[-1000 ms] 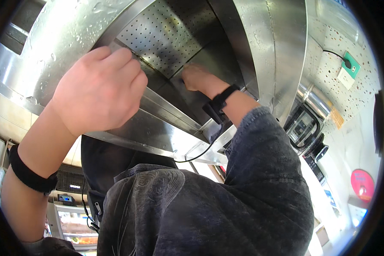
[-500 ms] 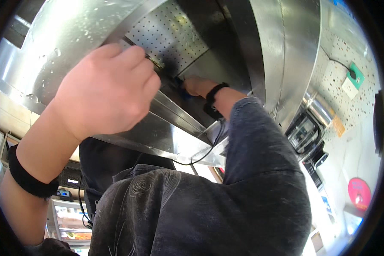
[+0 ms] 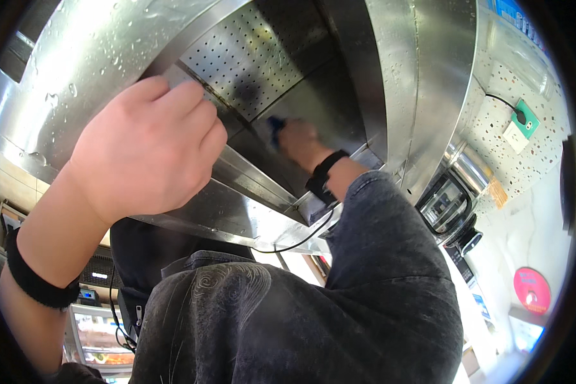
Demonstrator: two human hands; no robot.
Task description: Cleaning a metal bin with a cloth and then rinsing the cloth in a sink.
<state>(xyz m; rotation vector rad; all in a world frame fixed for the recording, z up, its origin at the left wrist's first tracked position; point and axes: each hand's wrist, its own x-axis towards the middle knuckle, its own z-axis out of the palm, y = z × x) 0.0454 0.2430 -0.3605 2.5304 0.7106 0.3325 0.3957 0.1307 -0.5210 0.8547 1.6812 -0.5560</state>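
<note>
Wet stainless steel surrounds a recessed basin (image 3: 358, 64). Inside it, a perforated metal panel (image 3: 237, 54) covers the far part, beside a plain dark floor. My left hand (image 3: 150, 150) is closed in a fist at the basin's left rim; its fingertips and whatever they grip are hidden behind the knuckles. Down in the basin, near the panel's close corner, my right hand (image 3: 301, 142) is closed on a small dark-blue object (image 3: 275, 125). Motion smears that object, so its kind does not show. Each wrist wears a black band.
A black cable (image 3: 301, 242) runs from the right wristband over the basin's near edge. At the right stand a steel cylinder (image 3: 470, 166) and a black-framed appliance (image 3: 445, 205). A green-edged wall socket (image 3: 525, 118) has a plug in it. Glass-fronted shelves (image 3: 99, 336) show at lower left.
My right hand has shifted slightly right and nearer within the basin, and the blue object shows more plainly. My left hand stays closed at the rim, a little lower and further left in view.
</note>
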